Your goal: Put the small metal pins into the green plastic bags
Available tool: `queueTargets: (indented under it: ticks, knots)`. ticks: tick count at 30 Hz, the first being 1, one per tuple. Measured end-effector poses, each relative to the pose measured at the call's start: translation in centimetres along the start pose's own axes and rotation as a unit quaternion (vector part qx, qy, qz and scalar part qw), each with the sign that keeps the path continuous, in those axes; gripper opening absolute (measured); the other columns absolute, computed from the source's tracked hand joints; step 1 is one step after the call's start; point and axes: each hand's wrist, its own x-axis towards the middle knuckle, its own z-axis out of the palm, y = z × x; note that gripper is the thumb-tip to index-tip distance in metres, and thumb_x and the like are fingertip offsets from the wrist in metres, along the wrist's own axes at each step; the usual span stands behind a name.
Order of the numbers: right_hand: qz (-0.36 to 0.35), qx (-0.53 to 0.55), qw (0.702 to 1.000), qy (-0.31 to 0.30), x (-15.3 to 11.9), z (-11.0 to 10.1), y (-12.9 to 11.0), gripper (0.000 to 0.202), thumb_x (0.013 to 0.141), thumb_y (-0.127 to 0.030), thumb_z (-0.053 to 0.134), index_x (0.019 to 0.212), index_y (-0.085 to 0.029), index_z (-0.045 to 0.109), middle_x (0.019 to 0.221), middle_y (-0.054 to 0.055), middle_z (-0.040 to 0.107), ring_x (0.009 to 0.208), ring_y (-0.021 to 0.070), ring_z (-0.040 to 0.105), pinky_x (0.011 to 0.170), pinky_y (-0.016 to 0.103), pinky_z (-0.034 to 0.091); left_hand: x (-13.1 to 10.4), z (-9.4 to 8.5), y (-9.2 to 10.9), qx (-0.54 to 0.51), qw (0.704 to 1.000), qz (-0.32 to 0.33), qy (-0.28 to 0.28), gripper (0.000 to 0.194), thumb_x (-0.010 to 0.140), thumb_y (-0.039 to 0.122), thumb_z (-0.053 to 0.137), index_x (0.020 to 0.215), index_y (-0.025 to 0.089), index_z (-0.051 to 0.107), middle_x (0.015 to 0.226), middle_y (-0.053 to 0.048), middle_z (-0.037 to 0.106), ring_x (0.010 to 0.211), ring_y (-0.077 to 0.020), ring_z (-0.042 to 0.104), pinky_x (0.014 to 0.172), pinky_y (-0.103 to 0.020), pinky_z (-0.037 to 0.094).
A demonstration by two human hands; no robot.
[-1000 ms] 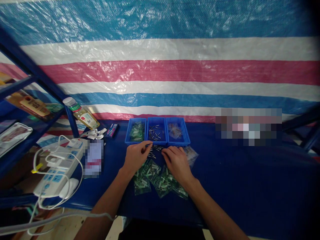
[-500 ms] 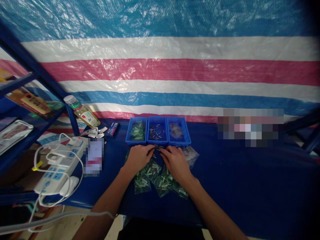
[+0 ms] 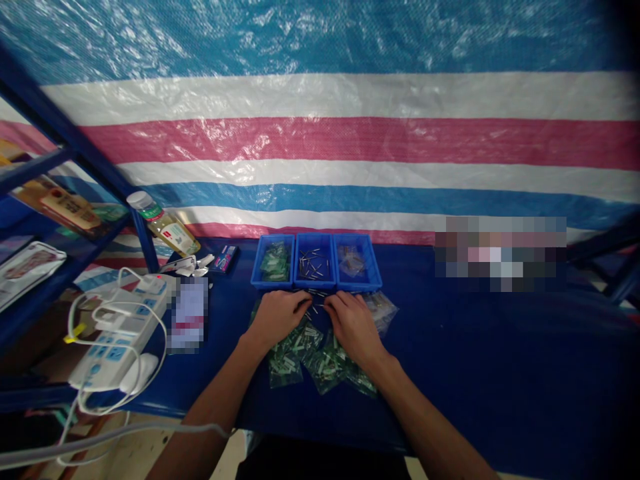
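My left hand (image 3: 281, 315) rests on the table just in front of the blue bins, its thumb and fingers pinched together; what they hold, if anything, is too small to make out. Facing it, my right hand (image 3: 354, 325) pinches at the end of a thin metal pin (image 3: 319, 305) that points towards the left fingertips. More loose metal pins (image 3: 316, 292) lie between the hands and the bins. Below and partly under both hands are small clear bags (image 3: 286, 365) with green and whitish pieces. Beside my right hand lies another clear bag (image 3: 384, 312), its contents unclear.
Three blue bins stand in a row: the left bin (image 3: 255, 270) holds green bags, the middle bin (image 3: 299, 273) metal pins, the right bin (image 3: 373, 267) a clear bag. At left are a power strip (image 3: 107, 347) with looping white cables, a bottle (image 3: 173, 230) and a small box (image 3: 225, 259).
The fingertips of my right hand have drawn in slightly to the right and closed up. A thin pin now shows between the hands. My left hand has barely moved.
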Motion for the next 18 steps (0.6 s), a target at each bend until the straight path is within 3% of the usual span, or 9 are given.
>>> queueTargets:
  ticks: [9,18]
  knots:
    - [-0.007,0.104,0.993,0.057,-0.1,-0.5,-0.2,0.014,0.104,-0.017,0.049,0.098,-0.021,0.062,0.093,0.005,0.066,0.083,0.0225,0.059,0.079,0.037,0.043,-0.3,-0.1,0.1,-0.080,0.990,0.097,0.063,0.017,0.099,0.030,0.060,0.107,0.024,0.074,0.090,-0.001,0.078,0.074,-0.0148,0.072,0.071,-0.024,0.049]
    - [-0.036,0.206,0.976,0.060,-0.4,-0.3,-0.2,0.012,0.103,-0.021,0.050,0.104,-0.022,0.063,0.096,0.006,0.067,0.087,0.0217,0.063,0.082,0.036,0.050,-0.3,-1.0,0.6,-0.131,0.979,0.128,0.085,0.014,0.097,0.024,0.061,0.102,0.020,0.073,0.078,-0.001,0.073,0.064,-0.0117,0.065,0.062,-0.023,0.044]
